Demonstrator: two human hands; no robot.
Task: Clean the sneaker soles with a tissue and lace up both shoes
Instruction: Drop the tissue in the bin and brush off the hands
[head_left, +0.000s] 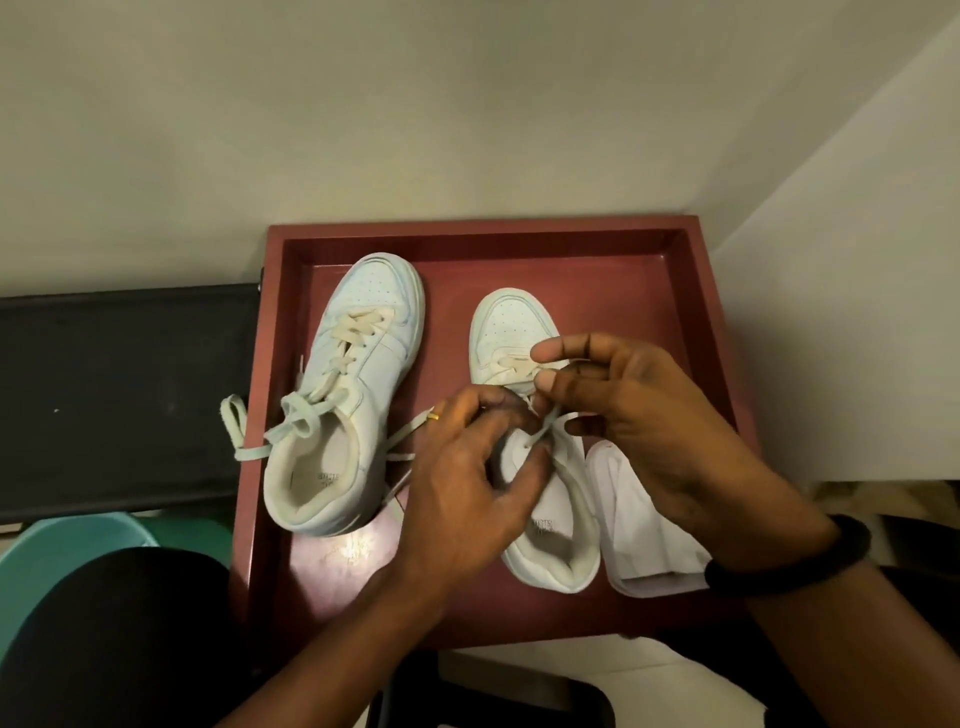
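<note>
1. Pale walls met in a corner behind a dark red tray (691, 322), which held two white sneakers with their toes pointing away.
2. The left-side sneaker (358, 364) sat laced, its loose lace ends trailing over the tray's left rim.
3. Both hands hovered over the right-side sneaker (511, 322). The left hand (467, 478), wearing a gold ring (432, 416), pinched its lace (545, 423) with curled fingers. The right hand (649, 415), with a black wristband (800, 561), pinched the same lace between thumb and fingertips.
4. A folded white tissue (639, 519) lay just beside that sneaker, on its right.
5. A teal bucket (62, 545) stood near the tray's left corner.
</note>
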